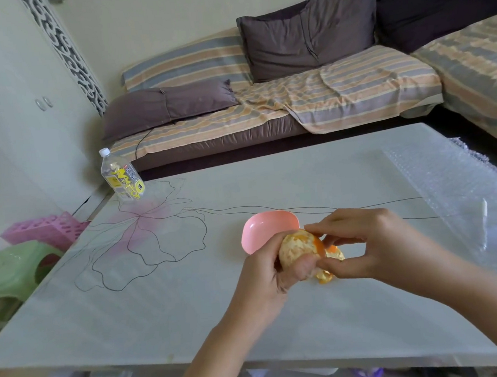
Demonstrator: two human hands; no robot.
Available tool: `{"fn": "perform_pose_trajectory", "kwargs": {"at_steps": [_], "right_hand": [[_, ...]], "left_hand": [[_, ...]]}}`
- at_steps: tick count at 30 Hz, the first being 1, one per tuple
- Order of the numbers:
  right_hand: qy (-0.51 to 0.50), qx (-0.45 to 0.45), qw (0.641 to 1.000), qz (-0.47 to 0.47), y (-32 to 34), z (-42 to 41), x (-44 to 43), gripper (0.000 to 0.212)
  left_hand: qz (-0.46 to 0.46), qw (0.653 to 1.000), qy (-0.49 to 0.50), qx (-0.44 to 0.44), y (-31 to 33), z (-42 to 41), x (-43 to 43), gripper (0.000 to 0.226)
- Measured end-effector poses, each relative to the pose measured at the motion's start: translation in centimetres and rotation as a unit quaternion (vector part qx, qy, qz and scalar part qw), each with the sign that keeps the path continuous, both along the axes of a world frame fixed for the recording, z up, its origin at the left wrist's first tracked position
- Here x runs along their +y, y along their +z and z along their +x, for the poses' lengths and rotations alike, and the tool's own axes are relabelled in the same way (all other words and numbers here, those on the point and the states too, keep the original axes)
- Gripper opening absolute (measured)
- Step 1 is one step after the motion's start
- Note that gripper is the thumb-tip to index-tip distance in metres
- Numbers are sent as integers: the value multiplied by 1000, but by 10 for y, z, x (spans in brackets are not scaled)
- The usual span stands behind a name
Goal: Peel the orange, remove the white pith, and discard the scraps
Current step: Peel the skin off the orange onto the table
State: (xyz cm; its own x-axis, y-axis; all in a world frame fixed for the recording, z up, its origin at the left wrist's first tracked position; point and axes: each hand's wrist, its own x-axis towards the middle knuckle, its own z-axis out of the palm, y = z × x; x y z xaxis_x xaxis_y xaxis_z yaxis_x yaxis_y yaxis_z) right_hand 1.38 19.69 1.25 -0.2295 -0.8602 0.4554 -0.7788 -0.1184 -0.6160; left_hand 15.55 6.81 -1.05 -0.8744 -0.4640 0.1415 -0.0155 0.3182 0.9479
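We hold both forearms out over table (173, 310), hands meeting above its middle. Our left hand (263, 275) cups orange (296, 245) from below, thumb curled across its front. Our right hand (373, 242) pinches peel flap (320, 245) at orange's right side. Orange mostly bare, pith-coated, held just in front of pink bowl (266, 227). Bottle (121, 177) at table's far left corner: yellow label, lettering too blurred to read.
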Motion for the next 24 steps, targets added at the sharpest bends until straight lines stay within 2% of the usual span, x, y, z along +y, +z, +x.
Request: {"fn": "perform_pose_trajectory", "kwargs": {"at_steps": [3,5,12,15,21,24], "right_hand": [[-8,4,1000,-8,0,3,-1,34],[-28,40,999,-10,-1,7,-2,32],[-130,198,970,-55,-3,26,-7,34],[-144,222,962,-68,-4,27,-9,35],[-133,149,975,-96,-4,27,-8,32],[-89,32,992,-84,-2,19,-7,31]], "left_hand": [[-30,999,24,9,-2,-1,-2,56],[-34,999,33,16,-4,-1,-2,61],[-28,998,46,41,-3,-3,5,63],[-20,997,41,61,2,-3,9,48],[-14,997,36,71,7,-4,10,45],[-10,997,40,71,6,-2,4,57]]}}
